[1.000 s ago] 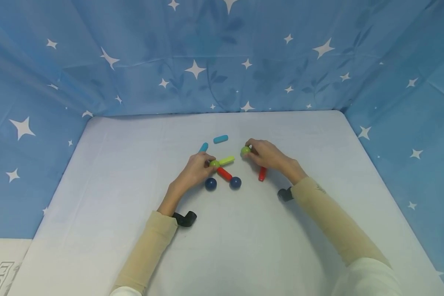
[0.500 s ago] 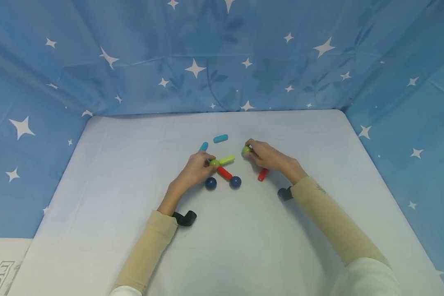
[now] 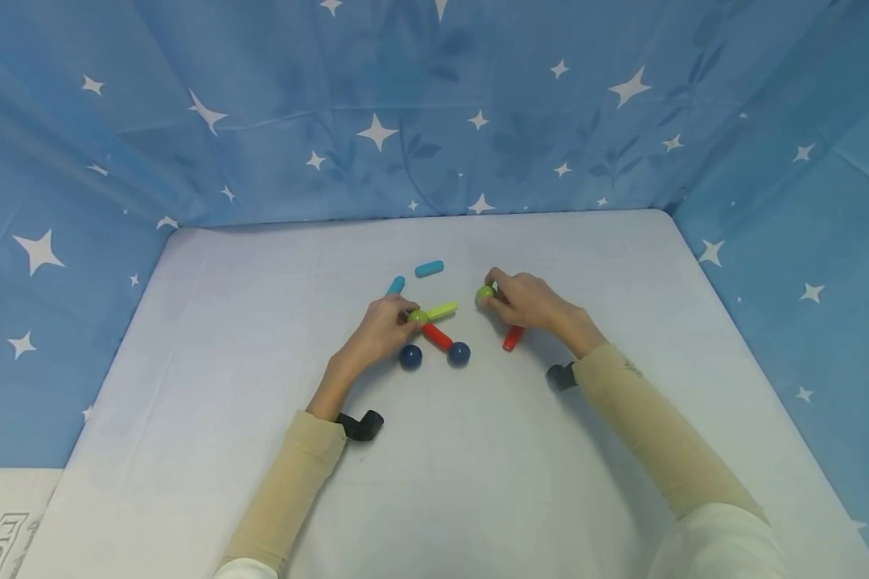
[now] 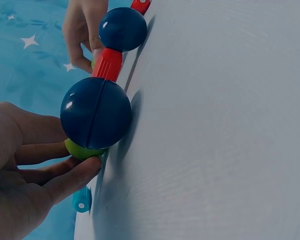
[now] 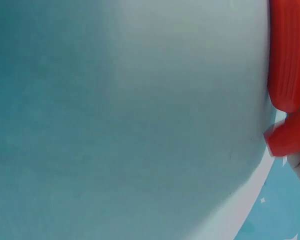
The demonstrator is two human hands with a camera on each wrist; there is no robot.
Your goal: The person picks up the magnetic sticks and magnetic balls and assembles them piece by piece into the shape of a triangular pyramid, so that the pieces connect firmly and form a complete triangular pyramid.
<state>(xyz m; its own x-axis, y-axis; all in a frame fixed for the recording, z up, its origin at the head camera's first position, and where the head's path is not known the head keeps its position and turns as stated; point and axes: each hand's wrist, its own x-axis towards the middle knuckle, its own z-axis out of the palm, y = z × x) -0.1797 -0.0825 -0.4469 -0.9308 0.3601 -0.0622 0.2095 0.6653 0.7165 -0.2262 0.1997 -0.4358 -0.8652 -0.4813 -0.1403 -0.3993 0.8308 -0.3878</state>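
My left hand (image 3: pixel 385 328) pinches a green ball (image 3: pixel 418 318) between thumb and fingers. Beside that ball lie a yellow-green rod (image 3: pixel 442 310) and a red rod (image 3: pixel 438 336), whose other end meets a dark blue ball (image 3: pixel 459 354). A second dark blue ball (image 4: pixel 96 114) stands close to the left fingers and partly hides the green ball in the left wrist view. My right hand (image 3: pixel 532 301) holds another green ball (image 3: pixel 486 295) at its fingertips. Below that hand is a red rod (image 3: pixel 512 338); two red pieces show at the right wrist view's edge, one blurred (image 5: pixel 290 134).
Two light blue rods lie beyond the left hand, one near its fingers (image 3: pixel 396 285) and one farther back (image 3: pixel 429 268). The white table (image 3: pixel 434 482) ends at a blue star-patterned curtain (image 3: pixel 420 104). Black wrist mounts (image 3: pixel 362 426) jut from both sleeves.
My right hand has shifted slightly to the right with its green ball. My left hand keeps its pinch in place. The head view has tilted a little.
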